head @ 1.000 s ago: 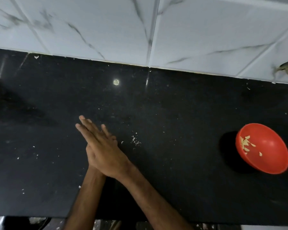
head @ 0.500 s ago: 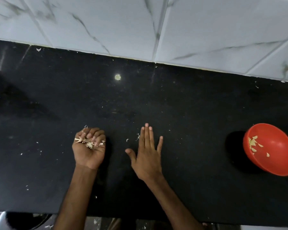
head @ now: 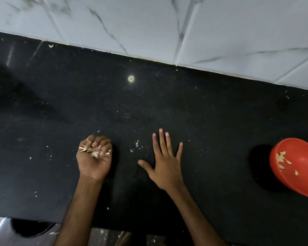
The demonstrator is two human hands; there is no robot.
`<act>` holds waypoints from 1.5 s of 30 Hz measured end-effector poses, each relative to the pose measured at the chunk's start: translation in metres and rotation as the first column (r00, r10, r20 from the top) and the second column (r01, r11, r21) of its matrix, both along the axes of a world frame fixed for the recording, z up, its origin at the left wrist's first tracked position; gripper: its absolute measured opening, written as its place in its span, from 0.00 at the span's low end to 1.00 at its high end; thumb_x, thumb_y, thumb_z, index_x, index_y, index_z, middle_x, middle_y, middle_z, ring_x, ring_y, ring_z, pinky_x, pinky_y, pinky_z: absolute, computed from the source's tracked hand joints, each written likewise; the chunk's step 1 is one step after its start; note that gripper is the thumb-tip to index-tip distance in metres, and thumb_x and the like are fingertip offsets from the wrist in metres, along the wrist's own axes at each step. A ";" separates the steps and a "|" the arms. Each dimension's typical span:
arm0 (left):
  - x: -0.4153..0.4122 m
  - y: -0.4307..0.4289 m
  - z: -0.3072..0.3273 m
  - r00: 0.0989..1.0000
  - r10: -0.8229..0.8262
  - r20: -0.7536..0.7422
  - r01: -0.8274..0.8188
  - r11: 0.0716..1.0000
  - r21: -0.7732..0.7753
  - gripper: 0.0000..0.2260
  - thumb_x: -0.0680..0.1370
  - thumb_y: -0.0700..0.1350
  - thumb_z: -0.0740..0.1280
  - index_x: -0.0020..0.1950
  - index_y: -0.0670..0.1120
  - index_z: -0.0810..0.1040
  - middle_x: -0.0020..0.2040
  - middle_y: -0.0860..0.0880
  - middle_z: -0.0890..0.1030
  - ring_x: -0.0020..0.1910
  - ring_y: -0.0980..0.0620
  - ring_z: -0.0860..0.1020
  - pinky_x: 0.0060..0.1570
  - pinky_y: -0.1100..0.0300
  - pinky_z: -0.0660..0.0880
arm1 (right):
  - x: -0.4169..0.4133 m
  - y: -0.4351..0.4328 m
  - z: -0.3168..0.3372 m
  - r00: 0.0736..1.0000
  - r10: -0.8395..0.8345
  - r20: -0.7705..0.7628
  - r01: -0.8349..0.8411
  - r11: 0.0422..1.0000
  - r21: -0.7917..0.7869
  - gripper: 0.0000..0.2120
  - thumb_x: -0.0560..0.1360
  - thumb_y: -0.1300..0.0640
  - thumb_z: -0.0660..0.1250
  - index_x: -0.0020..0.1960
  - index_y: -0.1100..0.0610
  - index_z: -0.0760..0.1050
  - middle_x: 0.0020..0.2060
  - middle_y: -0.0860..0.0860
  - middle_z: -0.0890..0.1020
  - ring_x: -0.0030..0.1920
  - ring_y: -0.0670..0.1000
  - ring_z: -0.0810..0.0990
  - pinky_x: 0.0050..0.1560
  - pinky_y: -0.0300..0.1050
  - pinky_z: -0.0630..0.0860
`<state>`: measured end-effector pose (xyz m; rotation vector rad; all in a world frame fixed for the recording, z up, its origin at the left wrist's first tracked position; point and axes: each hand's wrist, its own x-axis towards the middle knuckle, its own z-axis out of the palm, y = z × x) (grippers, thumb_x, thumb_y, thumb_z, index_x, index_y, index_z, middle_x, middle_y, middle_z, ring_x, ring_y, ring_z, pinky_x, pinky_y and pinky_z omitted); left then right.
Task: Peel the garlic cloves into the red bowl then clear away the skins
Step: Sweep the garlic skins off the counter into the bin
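Note:
My left hand point(head: 93, 160) lies palm up on the black counter point(head: 212, 121), its fingers curled round a bunch of pale garlic skins point(head: 95, 151). To its right my right hand point(head: 164, 162) lies flat on the counter, palm down, fingers straight and spread, holding nothing. Small skin crumbs point(head: 138, 145) lie between the two hands. The red bowl point(head: 297, 167) sits tilted at the right edge of the view and holds several pale garlic pieces point(head: 282, 159).
A white marbled tile wall point(head: 149, 23) runs along the back of the counter. Tiny skin flecks are scattered over the counter's left part. Below the counter's front edge are a dark round object point(head: 30, 228) and skin bits on the floor.
A second ago my hands were pressed together, right over left. They have parted: the left hand now grips the skins, and the right hand has moved right onto the counter.

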<state>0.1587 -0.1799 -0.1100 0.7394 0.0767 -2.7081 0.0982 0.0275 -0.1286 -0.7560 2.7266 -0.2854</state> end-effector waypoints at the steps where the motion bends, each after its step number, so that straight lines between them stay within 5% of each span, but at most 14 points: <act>1: 0.001 0.001 0.000 1.000 -0.002 -0.002 0.002 1.000 0.001 0.14 0.74 0.41 0.62 0.29 0.49 0.64 0.30 0.54 0.65 0.29 0.57 0.64 0.25 0.65 0.62 | -0.010 -0.010 0.001 1.000 -0.011 0.029 0.011 1.000 -0.025 0.49 0.73 0.24 0.50 0.82 0.51 0.38 0.79 0.50 0.32 0.79 0.52 0.30 0.73 0.70 0.31; 5: 0.007 0.001 -0.002 1.000 -0.005 0.000 0.005 1.000 -0.005 0.14 0.74 0.42 0.61 0.28 0.49 0.64 0.30 0.54 0.65 0.29 0.57 0.65 0.25 0.66 0.62 | -0.050 -0.038 0.007 0.965 -0.137 0.224 0.157 0.985 -0.077 0.59 0.67 0.27 0.67 0.81 0.50 0.34 0.77 0.51 0.27 0.76 0.52 0.26 0.70 0.71 0.28; 11: 0.011 0.002 -0.005 1.000 0.009 -0.012 -0.009 1.000 0.024 0.15 0.73 0.41 0.62 0.29 0.50 0.62 0.31 0.54 0.65 0.30 0.57 0.64 0.25 0.65 0.62 | -0.059 -0.054 0.007 0.922 -0.256 0.289 0.286 0.956 -0.066 0.61 0.65 0.37 0.77 0.81 0.49 0.37 0.77 0.49 0.26 0.76 0.51 0.25 0.69 0.69 0.26; 18: 0.004 0.004 0.004 1.000 0.008 0.013 -0.008 1.000 -0.014 0.14 0.73 0.42 0.61 0.28 0.49 0.63 0.30 0.54 0.65 0.29 0.57 0.64 0.24 0.66 0.61 | -0.066 -0.058 0.016 0.871 -0.277 0.405 0.348 0.930 -0.114 0.62 0.66 0.44 0.79 0.81 0.51 0.37 0.77 0.48 0.27 0.76 0.50 0.26 0.68 0.67 0.24; 24: -0.001 -0.001 0.009 1.000 0.002 0.022 -0.001 1.000 -0.023 0.15 0.74 0.42 0.61 0.28 0.49 0.63 0.30 0.54 0.65 0.29 0.57 0.64 0.24 0.66 0.61 | -0.070 -0.073 0.025 0.841 -0.354 0.409 0.390 0.921 -0.005 0.64 0.65 0.47 0.80 0.80 0.51 0.34 0.75 0.50 0.24 0.76 0.52 0.25 0.68 0.70 0.27; 28: 0.000 -0.001 0.011 1.000 -0.002 0.008 0.002 1.000 -0.025 0.15 0.75 0.43 0.61 0.28 0.49 0.64 0.29 0.54 0.65 0.29 0.57 0.64 0.24 0.66 0.61 | -0.063 -0.066 0.025 0.860 -0.268 0.434 0.295 0.955 0.005 0.70 0.62 0.40 0.81 0.79 0.52 0.28 0.73 0.53 0.21 0.74 0.54 0.22 0.67 0.70 0.25; 37: -0.005 0.002 0.016 0.999 -0.023 0.032 0.023 1.000 -0.021 0.15 0.75 0.44 0.60 0.27 0.49 0.65 0.29 0.55 0.64 0.27 0.58 0.64 0.23 0.65 0.61 | -0.051 -0.051 0.022 0.914 -0.215 0.345 0.232 0.973 -0.007 0.67 0.63 0.32 0.76 0.79 0.50 0.30 0.74 0.51 0.22 0.75 0.54 0.24 0.68 0.71 0.27; 43: -0.007 -0.001 0.017 0.999 -0.022 0.023 0.023 0.999 -0.042 0.15 0.74 0.43 0.60 0.27 0.49 0.65 0.29 0.55 0.64 0.28 0.58 0.64 0.23 0.65 0.61 | -0.010 0.014 0.002 0.972 -0.233 0.021 0.234 0.972 -0.030 0.40 0.80 0.33 0.46 0.81 0.54 0.35 0.79 0.49 0.32 0.79 0.49 0.31 0.76 0.69 0.38; 45: -0.006 -0.001 0.016 0.999 -0.023 0.024 0.024 0.999 -0.046 0.15 0.74 0.43 0.60 0.27 0.49 0.65 0.29 0.55 0.65 0.28 0.58 0.64 0.23 0.65 0.62 | 0.008 0.004 -0.006 0.956 -0.289 -0.051 0.289 0.957 -0.013 0.38 0.80 0.35 0.39 0.81 0.58 0.39 0.80 0.51 0.37 0.80 0.50 0.35 0.78 0.66 0.44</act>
